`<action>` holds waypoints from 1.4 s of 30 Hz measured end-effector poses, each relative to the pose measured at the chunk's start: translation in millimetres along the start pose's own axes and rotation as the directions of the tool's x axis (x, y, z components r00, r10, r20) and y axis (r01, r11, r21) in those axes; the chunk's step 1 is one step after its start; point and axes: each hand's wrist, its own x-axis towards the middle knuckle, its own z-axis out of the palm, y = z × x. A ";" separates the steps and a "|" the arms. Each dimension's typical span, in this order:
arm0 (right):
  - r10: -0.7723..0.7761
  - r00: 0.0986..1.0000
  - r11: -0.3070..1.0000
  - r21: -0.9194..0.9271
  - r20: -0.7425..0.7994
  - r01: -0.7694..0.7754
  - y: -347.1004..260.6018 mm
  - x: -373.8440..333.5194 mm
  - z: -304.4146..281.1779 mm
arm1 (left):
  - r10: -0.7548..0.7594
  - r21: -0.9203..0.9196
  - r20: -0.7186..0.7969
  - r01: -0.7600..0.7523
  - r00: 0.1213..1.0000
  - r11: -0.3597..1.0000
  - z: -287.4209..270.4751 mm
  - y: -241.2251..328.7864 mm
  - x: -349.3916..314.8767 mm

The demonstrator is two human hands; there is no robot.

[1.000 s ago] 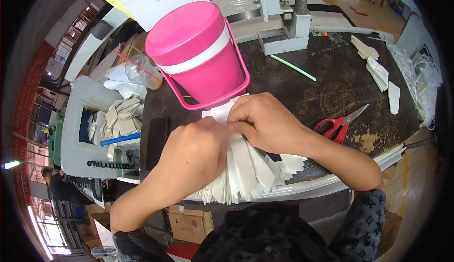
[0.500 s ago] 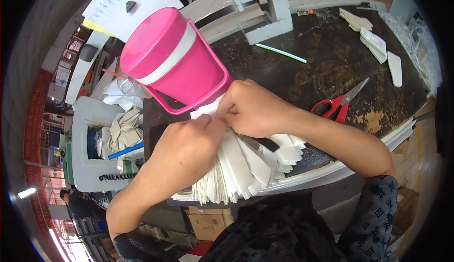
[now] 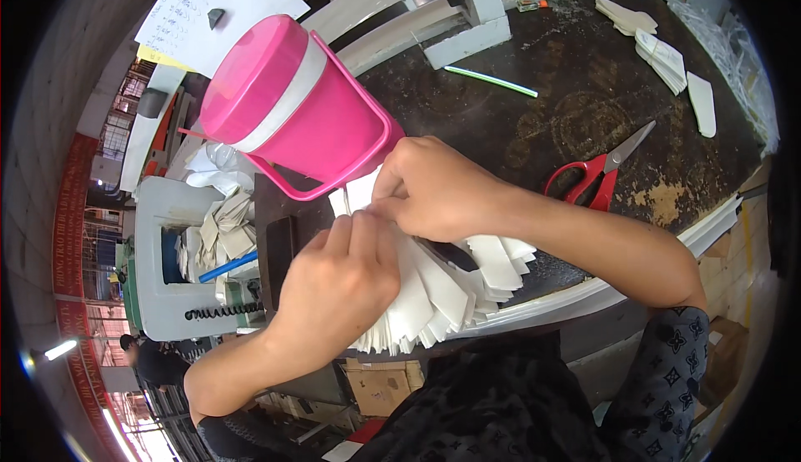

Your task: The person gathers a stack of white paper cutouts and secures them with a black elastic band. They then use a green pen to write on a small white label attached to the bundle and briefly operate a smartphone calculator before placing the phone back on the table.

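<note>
A fanned bundle of thin white cut pieces, which look like fabric or stiff paper, spreads over the front edge of the dark worktable. My right hand is closed, its thumb and fingers pinching the pieces at the bundle's upper end. Just left of it and lower, my left hand is closed over the same bundle, fingers curled and their tips partly hidden. Beyond the hands a white piece pokes out toward the pink lidded bucket. Red-handled scissors lie to the right of my right forearm.
A grey machine base stands at the back of the dark table. A pale green stick lies before it. More white pieces rest at the far right. On the left, a grey bin holds scraps; a dark phone-like slab lies nearby.
My left hand has shifted down and slightly right along the bundle, its fingers more curled. My right hand keeps its pinch almost in place. The whole view has shifted slightly.
</note>
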 end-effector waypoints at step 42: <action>-0.257 0.966 0.962 -0.103 -0.036 0.252 -17.5 -17.4 20.2 | -0.629 -0.982 -0.007 0.114 0.778 0.152 51.6 -11.4 -54.9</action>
